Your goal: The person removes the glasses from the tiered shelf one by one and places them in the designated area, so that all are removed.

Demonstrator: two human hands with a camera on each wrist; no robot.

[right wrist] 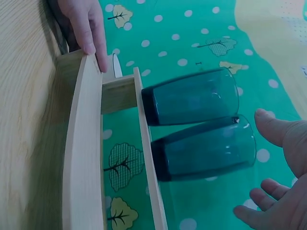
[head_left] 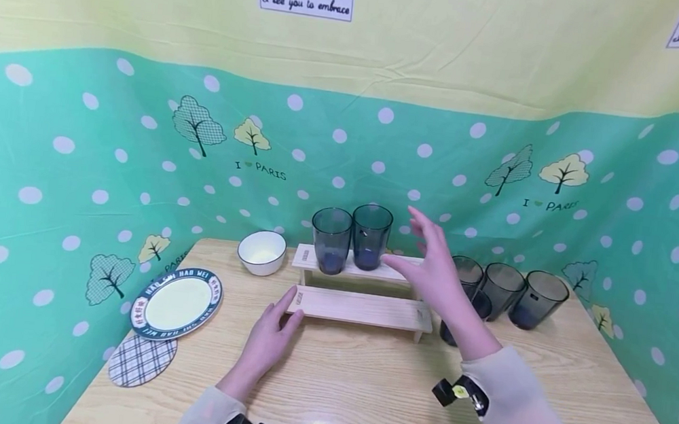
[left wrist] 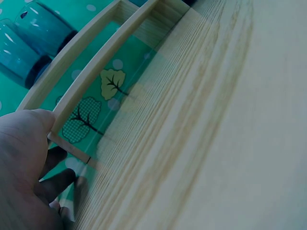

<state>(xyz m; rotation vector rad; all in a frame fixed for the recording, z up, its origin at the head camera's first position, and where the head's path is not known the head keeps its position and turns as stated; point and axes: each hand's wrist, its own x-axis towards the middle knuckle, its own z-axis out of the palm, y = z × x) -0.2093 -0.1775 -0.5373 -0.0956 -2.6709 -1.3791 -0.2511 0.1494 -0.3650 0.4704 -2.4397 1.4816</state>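
A two-step wooden rack [head_left: 361,307] stands on the table. On its upper step are two dark tinted glasses side by side, a left glass [head_left: 331,238] and a right glass [head_left: 370,235], both upright. My left hand [head_left: 269,335] holds the left end of the lower step, thumb at the front edge and a finger at the rear corner. My right hand [head_left: 427,261] is just right of the right glass, with thumb and fingers spread apart and nothing between them. In the right wrist view, a gap shows between this hand and the glass rims.
Several more tinted glasses [head_left: 540,299] stand at the right, partly hidden by my right forearm. A white bowl [head_left: 262,252] sits left of the rack. Farther left, a blue-rimmed plate [head_left: 177,302] overlaps a checked coaster [head_left: 142,360]. A patterned cloth [head_left: 383,141] hangs behind the table.
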